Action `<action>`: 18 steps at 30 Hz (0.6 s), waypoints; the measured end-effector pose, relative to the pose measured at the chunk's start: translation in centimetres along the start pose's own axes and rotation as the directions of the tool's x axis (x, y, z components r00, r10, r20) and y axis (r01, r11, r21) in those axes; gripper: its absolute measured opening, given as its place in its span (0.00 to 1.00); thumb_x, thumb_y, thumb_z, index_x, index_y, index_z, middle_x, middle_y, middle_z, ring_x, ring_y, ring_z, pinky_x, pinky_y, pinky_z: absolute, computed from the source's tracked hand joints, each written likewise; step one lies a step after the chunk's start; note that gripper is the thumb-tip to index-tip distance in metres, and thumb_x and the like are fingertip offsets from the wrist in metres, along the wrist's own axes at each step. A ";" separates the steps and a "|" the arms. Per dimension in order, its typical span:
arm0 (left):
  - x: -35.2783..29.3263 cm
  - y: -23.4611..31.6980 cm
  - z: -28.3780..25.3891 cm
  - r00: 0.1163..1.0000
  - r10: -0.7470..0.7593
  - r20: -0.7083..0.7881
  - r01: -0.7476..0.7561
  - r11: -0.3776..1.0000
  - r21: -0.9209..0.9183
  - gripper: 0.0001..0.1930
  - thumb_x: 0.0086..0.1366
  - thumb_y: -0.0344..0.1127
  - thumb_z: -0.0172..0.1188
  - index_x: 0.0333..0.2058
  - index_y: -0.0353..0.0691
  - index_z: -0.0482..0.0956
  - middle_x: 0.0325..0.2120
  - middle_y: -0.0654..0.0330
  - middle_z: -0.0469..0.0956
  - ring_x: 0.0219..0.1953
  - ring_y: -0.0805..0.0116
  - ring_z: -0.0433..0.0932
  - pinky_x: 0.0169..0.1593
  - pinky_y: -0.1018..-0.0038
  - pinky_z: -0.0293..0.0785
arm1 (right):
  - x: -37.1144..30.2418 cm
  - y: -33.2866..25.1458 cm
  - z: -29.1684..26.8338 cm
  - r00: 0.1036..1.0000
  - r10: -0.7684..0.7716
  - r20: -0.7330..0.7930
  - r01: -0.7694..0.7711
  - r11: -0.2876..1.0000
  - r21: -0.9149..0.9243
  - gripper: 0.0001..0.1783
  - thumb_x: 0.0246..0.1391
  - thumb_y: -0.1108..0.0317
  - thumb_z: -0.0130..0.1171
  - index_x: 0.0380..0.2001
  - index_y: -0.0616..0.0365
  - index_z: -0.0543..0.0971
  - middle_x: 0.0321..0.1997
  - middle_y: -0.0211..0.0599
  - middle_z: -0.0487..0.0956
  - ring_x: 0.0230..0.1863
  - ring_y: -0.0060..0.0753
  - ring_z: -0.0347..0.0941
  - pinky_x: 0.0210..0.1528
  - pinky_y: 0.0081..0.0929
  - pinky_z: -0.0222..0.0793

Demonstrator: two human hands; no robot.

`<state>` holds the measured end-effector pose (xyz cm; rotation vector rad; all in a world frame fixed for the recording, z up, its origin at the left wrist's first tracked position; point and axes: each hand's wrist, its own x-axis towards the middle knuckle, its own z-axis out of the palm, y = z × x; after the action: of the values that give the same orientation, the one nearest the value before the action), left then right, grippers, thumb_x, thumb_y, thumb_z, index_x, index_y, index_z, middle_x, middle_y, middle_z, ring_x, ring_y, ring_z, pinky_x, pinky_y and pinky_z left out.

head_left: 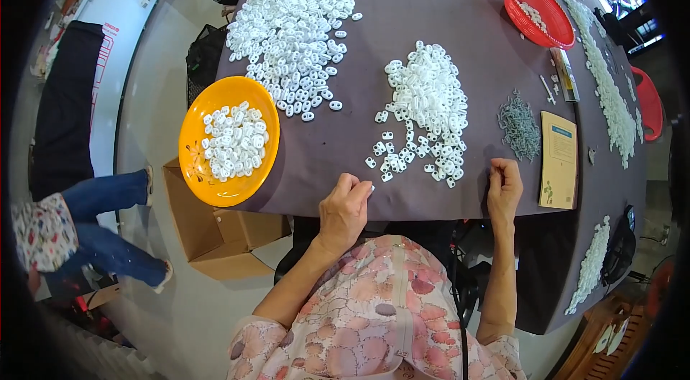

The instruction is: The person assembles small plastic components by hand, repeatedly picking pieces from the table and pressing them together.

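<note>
At the frame's lower centre the left hand (pixel 345 209) pinches a small white plastic piece (pixel 371 189) at its fingertips, the right hand (pixel 504 187) curled with contents unclear, both just below the central pile of white pieces (pixel 425 110).

Bright, even light – sharp, fisheye-bent edges

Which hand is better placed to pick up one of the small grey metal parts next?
Right, probably. The right hand rests at the table edge just below the grey metal pile; the left hand sits farther away, below the white plastic pieces.
</note>
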<state>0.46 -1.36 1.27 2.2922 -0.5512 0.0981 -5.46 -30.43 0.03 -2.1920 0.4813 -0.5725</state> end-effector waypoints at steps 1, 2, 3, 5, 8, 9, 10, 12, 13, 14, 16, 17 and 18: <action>-0.2 0.0 0.0 1.000 0.003 -0.001 -0.003 1.000 0.001 0.05 0.54 0.24 0.59 0.31 0.37 0.76 0.27 0.58 0.70 0.24 0.59 0.74 0.27 0.69 0.70 | 0.0 -0.2 0.1 0.999 -0.033 -0.003 0.033 0.999 -0.028 0.05 0.52 0.82 0.48 0.32 0.63 0.73 0.28 0.31 0.69 0.29 0.21 0.65 0.33 0.17 0.62; -0.3 0.0 0.1 1.000 0.017 0.006 -0.017 1.000 0.021 0.05 0.54 0.23 0.58 0.32 0.37 0.75 0.28 0.58 0.70 0.26 0.58 0.74 0.28 0.69 0.70 | 0.0 -0.5 0.1 0.998 -0.066 -0.005 0.066 0.996 -0.056 0.05 0.53 0.81 0.49 0.32 0.62 0.72 0.27 0.28 0.68 0.29 0.18 0.63 0.33 0.15 0.60; -0.4 0.0 0.1 1.000 0.029 0.013 -0.029 0.999 0.042 0.05 0.55 0.23 0.57 0.32 0.37 0.74 0.29 0.57 0.70 0.27 0.58 0.74 0.29 0.68 0.70 | 0.0 -0.8 0.1 0.998 -0.068 -0.006 0.068 0.996 -0.056 0.05 0.53 0.81 0.49 0.32 0.62 0.72 0.27 0.28 0.68 0.29 0.18 0.63 0.33 0.15 0.60; -0.3 -0.1 0.1 0.999 0.030 0.028 -0.032 0.998 0.058 0.06 0.55 0.23 0.56 0.32 0.37 0.73 0.29 0.57 0.70 0.28 0.57 0.74 0.29 0.67 0.70 | -0.2 -1.9 0.1 1.000 0.025 0.009 -0.026 1.000 0.015 0.05 0.53 0.82 0.48 0.32 0.62 0.72 0.28 0.29 0.68 0.29 0.18 0.62 0.34 0.15 0.60; -0.3 -0.2 0.3 1.000 0.008 -0.009 -0.008 1.000 0.026 0.07 0.55 0.23 0.55 0.34 0.36 0.72 0.30 0.55 0.70 0.30 0.56 0.74 0.30 0.66 0.70 | -0.4 -3.3 1.0 0.994 -0.107 0.015 0.106 0.993 0.057 0.07 0.49 0.84 0.48 0.30 0.62 0.72 0.29 0.37 0.70 0.29 0.28 0.67 0.33 0.21 0.63; -0.3 -0.3 0.1 0.998 -0.016 -0.058 0.015 1.000 -0.024 0.07 0.56 0.23 0.55 0.35 0.35 0.71 0.30 0.54 0.70 0.30 0.55 0.74 0.31 0.66 0.70 | -0.6 -4.5 1.2 0.992 -0.117 0.044 0.114 0.992 0.059 0.07 0.48 0.85 0.49 0.29 0.62 0.71 0.29 0.37 0.70 0.29 0.30 0.68 0.32 0.22 0.64; -0.2 -0.4 -0.1 0.997 -0.031 -0.072 0.027 0.999 -0.046 0.07 0.55 0.24 0.56 0.33 0.36 0.71 0.29 0.56 0.68 0.30 0.56 0.73 0.31 0.66 0.70 | -0.8 -5.2 1.6 0.988 -0.143 0.066 0.138 0.988 0.073 0.07 0.48 0.85 0.49 0.30 0.62 0.71 0.29 0.37 0.70 0.29 0.30 0.68 0.32 0.22 0.64; -0.4 0.3 -0.7 1.000 0.002 0.018 -0.001 0.998 -0.055 0.06 0.54 0.25 0.58 0.31 0.36 0.72 0.29 0.56 0.68 0.30 0.57 0.73 0.31 0.67 0.70 | -1.2 -6.6 2.4 0.985 -0.141 0.101 0.126 0.982 0.142 0.07 0.47 0.85 0.49 0.29 0.63 0.71 0.29 0.38 0.71 0.29 0.32 0.68 0.32 0.23 0.64; -0.5 0.3 -0.6 0.999 0.040 0.021 -0.039 0.999 -0.037 0.06 0.53 0.26 0.59 0.29 0.37 0.73 0.28 0.57 0.67 0.30 0.58 0.73 0.30 0.67 0.70 | -1.4 -6.7 2.9 0.979 -0.160 0.129 0.139 0.978 0.156 0.07 0.47 0.85 0.50 0.29 0.63 0.71 0.29 0.38 0.71 0.28 0.33 0.68 0.31 0.23 0.64; -0.5 0.3 -0.5 0.999 0.042 0.017 -0.041 0.999 -0.036 0.06 0.53 0.26 0.59 0.29 0.37 0.73 0.28 0.57 0.67 0.30 0.58 0.73 0.30 0.67 0.70 | -1.6 -6.9 3.3 0.971 -0.179 0.158 0.152 0.973 0.171 0.07 0.47 0.85 0.50 0.29 0.63 0.71 0.28 0.39 0.71 0.28 0.33 0.68 0.31 0.23 0.64; -0.6 0.3 -0.2 0.998 0.053 0.034 -0.054 0.998 0.018 0.06 0.52 0.26 0.60 0.29 0.38 0.72 0.27 0.58 0.67 0.30 0.59 0.73 0.29 0.68 0.70 | -2.2 -7.8 4.0 0.955 -0.160 0.249 0.102 0.968 0.230 0.06 0.49 0.84 0.49 0.29 0.63 0.72 0.28 0.36 0.70 0.28 0.29 0.67 0.32 0.21 0.63; -0.6 0.3 -0.1 0.998 0.053 0.031 -0.054 0.998 0.018 0.06 0.52 0.26 0.60 0.29 0.38 0.72 0.27 0.58 0.67 0.30 0.59 0.73 0.29 0.68 0.70 | -2.5 -8.2 4.3 0.938 -0.199 0.282 0.130 0.961 0.246 0.05 0.51 0.84 0.49 0.30 0.63 0.71 0.28 0.33 0.70 0.29 0.23 0.65 0.33 0.18 0.62; -0.5 0.3 0.0 0.999 0.051 0.007 -0.052 0.998 0.020 0.05 0.53 0.26 0.59 0.28 0.37 0.72 0.27 0.58 0.67 0.29 0.59 0.73 0.29 0.67 0.70 | -2.8 -8.4 4.6 0.938 -0.200 0.281 0.132 0.961 0.245 0.05 0.51 0.84 0.49 0.30 0.63 0.71 0.28 0.33 0.70 0.29 0.23 0.65 0.33 0.18 0.62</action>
<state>-0.08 -1.34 1.33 2.2987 -0.6156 0.1213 -3.99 -21.15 3.26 -2.0662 0.0622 -0.3478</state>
